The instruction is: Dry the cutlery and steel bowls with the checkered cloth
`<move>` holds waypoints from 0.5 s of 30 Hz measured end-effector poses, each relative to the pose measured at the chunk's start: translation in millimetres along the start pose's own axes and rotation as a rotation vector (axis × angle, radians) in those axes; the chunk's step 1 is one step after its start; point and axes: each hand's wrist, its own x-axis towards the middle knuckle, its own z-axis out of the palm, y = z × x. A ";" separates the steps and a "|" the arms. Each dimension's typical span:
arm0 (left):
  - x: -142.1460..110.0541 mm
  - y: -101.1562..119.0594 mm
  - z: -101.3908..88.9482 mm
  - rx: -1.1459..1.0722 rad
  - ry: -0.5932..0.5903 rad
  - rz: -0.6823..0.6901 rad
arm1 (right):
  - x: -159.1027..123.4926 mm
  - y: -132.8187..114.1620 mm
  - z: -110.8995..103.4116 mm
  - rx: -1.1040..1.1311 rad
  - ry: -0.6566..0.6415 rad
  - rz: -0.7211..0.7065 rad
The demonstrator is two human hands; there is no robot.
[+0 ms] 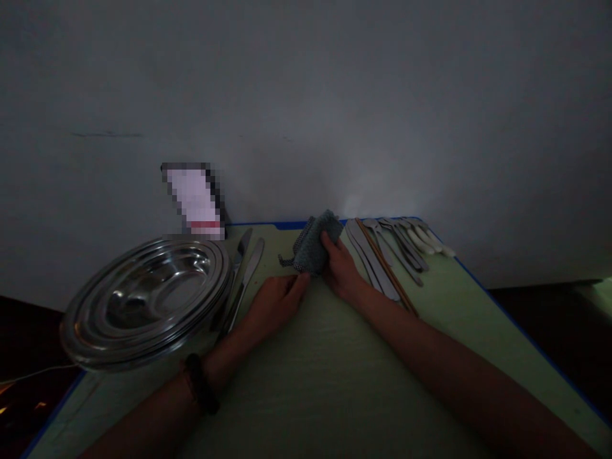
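A grey-green cloth (313, 245) with a dark checked side is bunched above the middle of the table. My right hand (340, 268) is closed around it, thumb lying over the front. My left hand (278, 298) is closed in a pinch at the cloth's lower edge. What its fingers grip is hidden. Two table knives (248, 271) lie left of my left hand, beside stacked shiny metal plates (90, 325). Just right of my right hand lie more table knives (366, 252) and brown chopsticks (388, 271).
Metal spoons and other cutlery (406, 245) lie at the back right, with white-handled pieces (424, 239) beyond them. A phone with a blurred screen (194, 194) leans on the grey wall (306, 108). The light green table (306, 389) has a blue edge.
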 end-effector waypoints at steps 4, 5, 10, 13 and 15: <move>-1.0 1.9 -0.5 0.040 -0.004 0.008 | -0.1 -0.4 0.1 0.010 -0.005 -0.002; -1.3 2.3 -0.5 0.043 -0.002 0.009 | -0.3 -0.8 0.5 0.014 -0.005 -0.003; -0.5 -0.1 0.5 -0.007 0.006 0.001 | -2.1 -3.1 3.8 -0.033 0.023 0.001; 0.7 -2.6 0.6 -0.026 0.016 0.005 | -2.9 -3.5 5.3 -0.040 0.028 0.008; 0.8 -2.9 0.1 -0.030 0.014 0.007 | -3.1 -3.1 5.2 -0.038 0.013 0.007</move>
